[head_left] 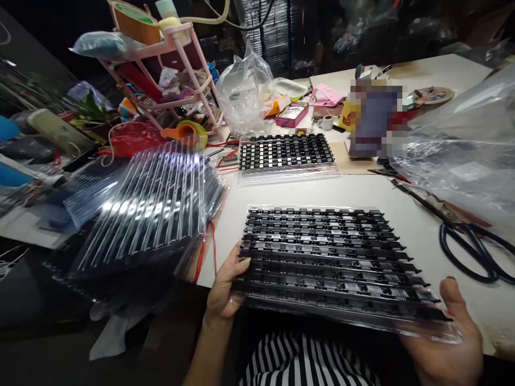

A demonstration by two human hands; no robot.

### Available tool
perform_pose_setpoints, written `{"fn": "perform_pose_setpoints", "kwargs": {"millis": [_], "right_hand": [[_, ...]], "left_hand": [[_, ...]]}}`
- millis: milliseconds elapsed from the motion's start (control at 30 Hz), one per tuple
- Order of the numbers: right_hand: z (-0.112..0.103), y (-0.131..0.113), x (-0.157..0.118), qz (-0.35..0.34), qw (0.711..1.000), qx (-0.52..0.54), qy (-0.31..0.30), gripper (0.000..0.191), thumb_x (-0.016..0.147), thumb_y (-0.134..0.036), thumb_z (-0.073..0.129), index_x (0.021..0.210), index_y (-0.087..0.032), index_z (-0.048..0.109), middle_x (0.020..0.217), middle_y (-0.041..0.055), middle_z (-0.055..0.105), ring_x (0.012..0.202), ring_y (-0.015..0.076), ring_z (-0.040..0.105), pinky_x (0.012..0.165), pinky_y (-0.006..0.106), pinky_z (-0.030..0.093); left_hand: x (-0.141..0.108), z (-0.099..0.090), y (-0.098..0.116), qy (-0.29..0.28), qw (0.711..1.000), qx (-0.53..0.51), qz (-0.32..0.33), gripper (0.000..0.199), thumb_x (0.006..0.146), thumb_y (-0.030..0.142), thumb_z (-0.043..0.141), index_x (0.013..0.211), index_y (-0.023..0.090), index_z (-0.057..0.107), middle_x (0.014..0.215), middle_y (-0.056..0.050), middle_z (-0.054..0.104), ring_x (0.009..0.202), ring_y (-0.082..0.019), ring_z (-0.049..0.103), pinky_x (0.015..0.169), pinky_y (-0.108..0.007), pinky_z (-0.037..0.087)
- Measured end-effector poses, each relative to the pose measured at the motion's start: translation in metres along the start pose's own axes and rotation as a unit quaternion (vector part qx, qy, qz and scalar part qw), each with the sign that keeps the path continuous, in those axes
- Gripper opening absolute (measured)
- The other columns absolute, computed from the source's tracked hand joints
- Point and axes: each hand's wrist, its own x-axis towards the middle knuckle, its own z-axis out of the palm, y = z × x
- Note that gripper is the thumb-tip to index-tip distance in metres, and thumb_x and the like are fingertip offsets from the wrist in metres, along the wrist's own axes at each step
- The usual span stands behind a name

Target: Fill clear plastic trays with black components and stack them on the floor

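Note:
A clear plastic tray [306, 308] filled with rows of small black parts is held between my two hands at the table's near edge. My left hand [227, 284] grips its left side, thumb on top and fingers underneath. At the right near corner, my right hand [450, 343] supports the tray from below and the side, thumb up along the edge; its other fingers are partly hidden. Farther back on the table lies a second clear tray [289, 172] with similar black parts in rows.
A stack of ribbed clear trays [153, 214] stands at left. Dark-handled scissors [469, 246] lie at right near a large clear plastic sheet [475, 145]. A pink shelf rack [193, 69] holds tape and odds and ends. Behind are a plastic bag [245, 91] and a pink box [292, 115].

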Motion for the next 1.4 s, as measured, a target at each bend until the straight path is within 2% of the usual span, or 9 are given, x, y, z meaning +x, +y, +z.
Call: {"fn": "perform_pose_setpoints", "kwargs": {"millis": [100, 233, 500, 667, 767, 867, 967, 1167, 1400], "right_hand": [[0.003, 0.001, -0.008, -0.016, 0.999, -0.011, 0.035, 0.029, 0.091, -0.042, 0.045, 0.096, -0.030, 0.070, 0.087, -0.0007, 0.074, 0.065, 0.0171, 0.069, 0.093, 0.039, 0.051], [0.001, -0.001, -0.011, 0.003, 0.998, -0.029, 0.059, 0.028, 0.092, -0.040, 0.044, 0.093, -0.029, 0.071, 0.079, -0.0020, 0.074, 0.058, 0.0152, 0.068, 0.094, 0.037, 0.051], [0.001, -0.002, -0.002, 0.021, 0.998, -0.041, 0.038, 0.033, 0.094, -0.026, 0.036, 0.103, -0.028, 0.068, 0.088, -0.0015, 0.074, 0.075, 0.0180, 0.070, 0.095, 0.042, 0.049], [0.002, -0.001, 0.002, 0.018, 0.999, -0.024, -0.025, 0.034, 0.094, -0.028, 0.036, 0.098, -0.027, 0.070, 0.092, 0.0001, 0.074, 0.078, 0.0172, 0.070, 0.095, 0.041, 0.049], [-0.001, 0.002, 0.005, 0.016, 0.996, -0.007, -0.083, 0.030, 0.091, -0.028, 0.041, 0.097, -0.026, 0.070, 0.095, 0.0010, 0.073, 0.083, 0.0182, 0.069, 0.095, 0.042, 0.048], [-0.004, 0.005, 0.006, 0.026, 0.990, 0.001, -0.137, 0.023, 0.087, -0.025, 0.049, 0.095, -0.024, 0.071, 0.096, 0.0018, 0.073, 0.088, 0.0191, 0.068, 0.098, 0.043, 0.046], [-0.005, 0.007, 0.006, 0.037, 0.983, 0.000, -0.177, 0.018, 0.083, -0.026, 0.056, 0.092, -0.023, 0.072, 0.097, 0.0019, 0.073, 0.094, 0.0205, 0.067, 0.099, 0.043, 0.044], [0.000, 0.008, 0.005, 0.070, 0.970, 0.014, -0.233, 0.019, 0.084, -0.032, 0.060, 0.097, -0.023, 0.071, 0.101, 0.0020, 0.072, 0.104, 0.0214, 0.062, 0.101, 0.043, 0.042], [0.002, 0.007, 0.005, 0.071, 0.964, 0.010, -0.254, 0.021, 0.087, -0.032, 0.056, 0.100, -0.023, 0.070, 0.100, 0.0018, 0.072, 0.105, 0.0203, 0.062, 0.101, 0.042, 0.042]], "left_hand": [[-0.001, 0.001, 0.002, 0.003, 1.000, -0.001, 0.001, 0.052, 0.081, 0.011, 0.055, 0.131, 0.019, 0.045, 0.112, -0.009, 0.065, 0.099, -0.024, 0.064, 0.091, -0.038, 0.048], [0.000, -0.001, 0.003, 0.013, 1.000, 0.011, -0.003, 0.048, 0.079, 0.013, 0.058, 0.126, 0.016, 0.049, 0.109, -0.010, 0.066, 0.093, -0.024, 0.066, 0.088, -0.037, 0.050], [0.003, -0.001, 0.005, 0.012, 1.000, -0.001, -0.010, 0.049, 0.080, 0.013, 0.057, 0.128, 0.018, 0.048, 0.110, -0.009, 0.066, 0.095, -0.024, 0.065, 0.090, -0.037, 0.049], [0.007, -0.006, 0.009, 0.032, 0.997, -0.052, -0.037, 0.044, 0.083, 0.013, 0.054, 0.127, 0.016, 0.052, 0.099, -0.007, 0.071, 0.095, -0.023, 0.066, 0.094, -0.038, 0.047], [0.005, -0.016, 0.006, 0.042, 0.993, -0.110, -0.015, 0.042, 0.083, 0.012, 0.051, 0.124, 0.019, 0.056, 0.097, -0.005, 0.073, 0.093, -0.021, 0.067, 0.095, -0.036, 0.047], [0.003, -0.021, 0.001, 0.017, 0.994, -0.107, 0.012, 0.050, 0.082, 0.008, 0.048, 0.129, 0.024, 0.053, 0.108, -0.003, 0.070, 0.101, -0.019, 0.064, 0.097, -0.032, 0.045], [0.003, -0.019, 0.001, 0.007, 0.997, -0.080, 0.008, 0.058, 0.082, 0.005, 0.046, 0.135, 0.027, 0.044, 0.123, -0.003, 0.063, 0.109, -0.018, 0.060, 0.102, -0.032, 0.041], [0.009, -0.021, 0.004, 0.069, 0.992, -0.104, -0.011, 0.059, 0.082, 0.007, 0.047, 0.136, 0.033, 0.043, 0.123, -0.002, 0.062, 0.108, -0.021, 0.061, 0.098, -0.035, 0.046], [0.009, -0.012, 0.007, 0.184, 0.978, -0.095, -0.011, 0.060, 0.079, 0.007, 0.047, 0.133, 0.034, 0.046, 0.118, 0.000, 0.066, 0.104, -0.020, 0.063, 0.087, -0.027, 0.052]]}}
